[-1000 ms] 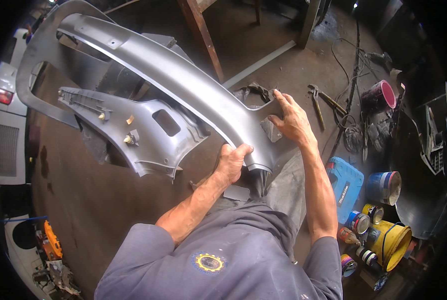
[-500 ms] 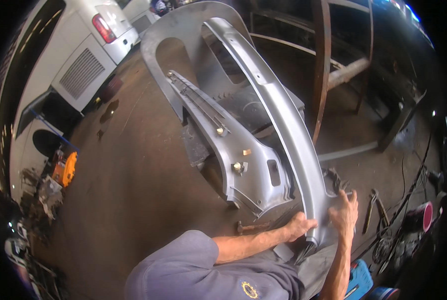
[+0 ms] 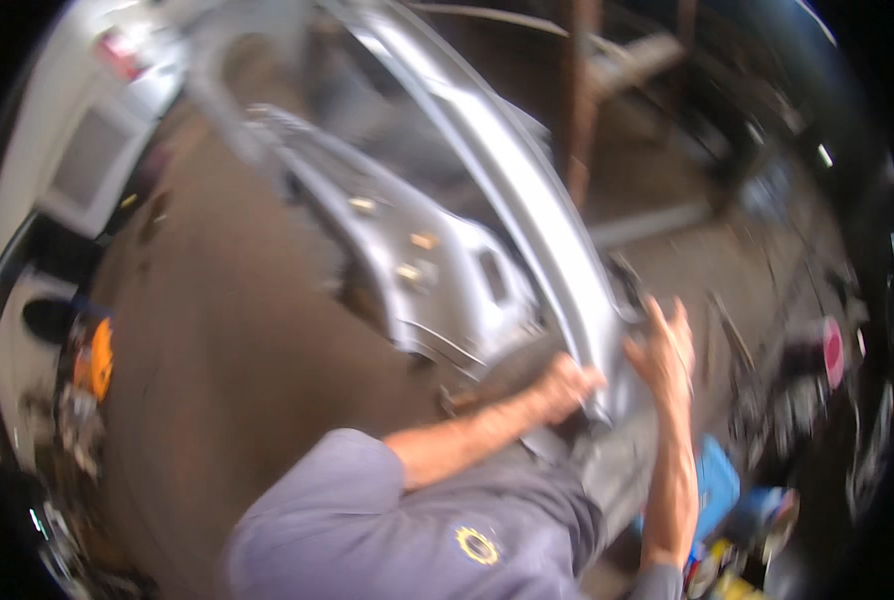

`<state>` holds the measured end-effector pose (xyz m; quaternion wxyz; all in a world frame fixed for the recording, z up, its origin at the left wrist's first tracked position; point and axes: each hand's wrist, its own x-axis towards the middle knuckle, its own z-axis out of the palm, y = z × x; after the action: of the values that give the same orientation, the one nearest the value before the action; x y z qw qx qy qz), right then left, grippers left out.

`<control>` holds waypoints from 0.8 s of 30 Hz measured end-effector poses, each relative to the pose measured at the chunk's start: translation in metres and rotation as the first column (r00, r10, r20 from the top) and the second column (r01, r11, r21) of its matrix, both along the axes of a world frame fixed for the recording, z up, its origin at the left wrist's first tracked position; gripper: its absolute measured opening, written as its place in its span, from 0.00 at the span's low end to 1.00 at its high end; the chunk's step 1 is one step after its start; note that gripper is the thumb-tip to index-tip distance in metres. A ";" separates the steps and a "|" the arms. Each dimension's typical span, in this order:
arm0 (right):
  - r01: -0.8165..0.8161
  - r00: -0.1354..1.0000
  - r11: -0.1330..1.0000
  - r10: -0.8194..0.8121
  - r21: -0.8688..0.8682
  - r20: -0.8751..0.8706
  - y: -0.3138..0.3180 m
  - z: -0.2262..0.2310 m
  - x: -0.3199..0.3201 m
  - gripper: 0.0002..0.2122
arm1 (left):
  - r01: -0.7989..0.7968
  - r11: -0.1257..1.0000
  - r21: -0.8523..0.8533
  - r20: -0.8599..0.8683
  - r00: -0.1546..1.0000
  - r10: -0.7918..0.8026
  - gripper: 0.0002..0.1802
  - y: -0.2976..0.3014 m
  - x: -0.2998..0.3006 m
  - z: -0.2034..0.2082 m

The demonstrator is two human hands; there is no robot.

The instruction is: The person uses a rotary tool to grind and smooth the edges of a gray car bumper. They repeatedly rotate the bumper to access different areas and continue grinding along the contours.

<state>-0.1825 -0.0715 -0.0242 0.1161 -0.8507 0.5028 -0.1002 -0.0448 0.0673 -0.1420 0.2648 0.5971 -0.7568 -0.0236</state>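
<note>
Although motion blur softens its outline, the long, curved silver-grey panel [image 3: 532,200] looks smooth and glossy, with a bright highlight running along its rounded face. It slants from the upper edge of the view down to the person's hands, its lower end lying just in front of the body. The bare left hand [image 3: 570,386] has its fingers curled around the near edge of that end, thumb laid over the surface. The bare right hand [image 3: 667,350] keeps its fingers wide apart at the far side; blur hides whether they touch.

Left of the long panel lies a broader silver-grey panel with a tapering arm [image 3: 452,290], pierced by a dark oblong opening and dotted with pale yellowish fittings [image 3: 409,272] and a flat tan patch [image 3: 424,241]. Around them spreads the dull brown floor [image 3: 227,330].
</note>
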 end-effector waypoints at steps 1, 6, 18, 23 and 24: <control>0.022 0.999 1.000 -0.021 -0.021 0.045 -0.003 -0.013 -0.011 0.36 | 0.098 0.994 -0.046 0.028 0.995 -0.096 0.07 -0.002 0.004 0.016; -0.048 0.998 0.996 0.046 0.077 0.031 -0.015 -0.012 -0.018 0.37 | 0.247 0.826 0.506 -0.806 -0.207 0.555 0.14 -0.006 -0.008 0.083; -0.009 0.995 0.991 0.021 -0.134 0.095 -0.007 -0.036 -0.017 0.38 | 0.279 0.798 0.534 -0.787 -0.182 0.590 0.14 -0.006 -0.003 0.076; -0.030 0.981 0.995 0.047 -0.090 0.189 -0.005 -0.035 -0.015 0.37 | 0.239 0.814 0.530 -0.804 -0.164 0.572 0.13 -0.006 -0.004 0.076; -0.012 0.985 0.994 0.031 -0.112 0.172 -0.004 -0.036 -0.013 0.37 | 0.239 0.817 0.525 -0.805 -0.171 0.568 0.13 -0.006 -0.005 0.076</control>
<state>-0.1954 -0.0755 -0.0598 0.1132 -0.8492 0.4753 -0.2001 -0.0499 0.0614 -0.0655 0.5673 0.5090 -0.1539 -0.6288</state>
